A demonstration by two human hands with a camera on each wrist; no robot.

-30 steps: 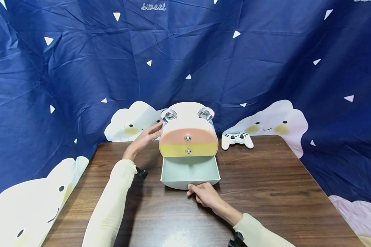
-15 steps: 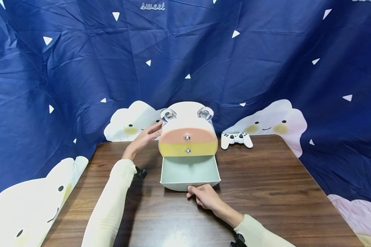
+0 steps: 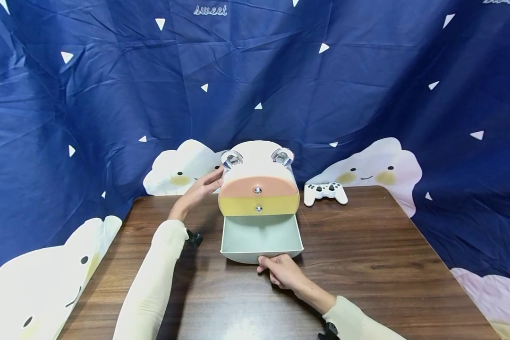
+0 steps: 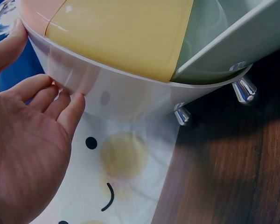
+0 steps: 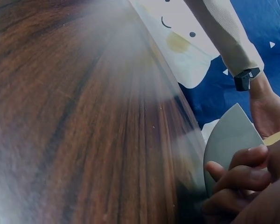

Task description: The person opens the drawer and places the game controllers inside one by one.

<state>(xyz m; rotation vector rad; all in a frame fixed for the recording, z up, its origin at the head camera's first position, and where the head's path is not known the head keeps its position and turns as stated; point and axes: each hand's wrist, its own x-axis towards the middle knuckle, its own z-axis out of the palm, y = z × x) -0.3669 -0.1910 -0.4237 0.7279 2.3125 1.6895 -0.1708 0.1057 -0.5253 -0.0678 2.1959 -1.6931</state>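
Observation:
A small white drawer box (image 3: 257,158) with two shiny ring-shaped pieces on top stands at the back of the table. Its pink drawer (image 3: 238,188) and yellow drawer (image 3: 235,206) are pushed in, each with a metal knob. The pale green bottom drawer (image 3: 240,256) is pulled far out, nothing lying in it. My right hand (image 3: 285,272) pinches the middle of that drawer's front with thumb and curled fingers, which hide the knob area. My left hand (image 4: 28,144) rests its fingertips against the box's left side, fingers relaxed, as the left wrist view shows.
A white game controller (image 3: 325,192) lies at the back of the wooden table (image 3: 365,255), right of the box. Metal feet (image 4: 245,89) hold the box up. Behind hangs a blue curtain (image 3: 255,71) with clouds and triangles. Both wrists wear black camera mounts.
The right hand and the green drawer's front have shifted very slightly toward me. The left hand stays at the box's side.

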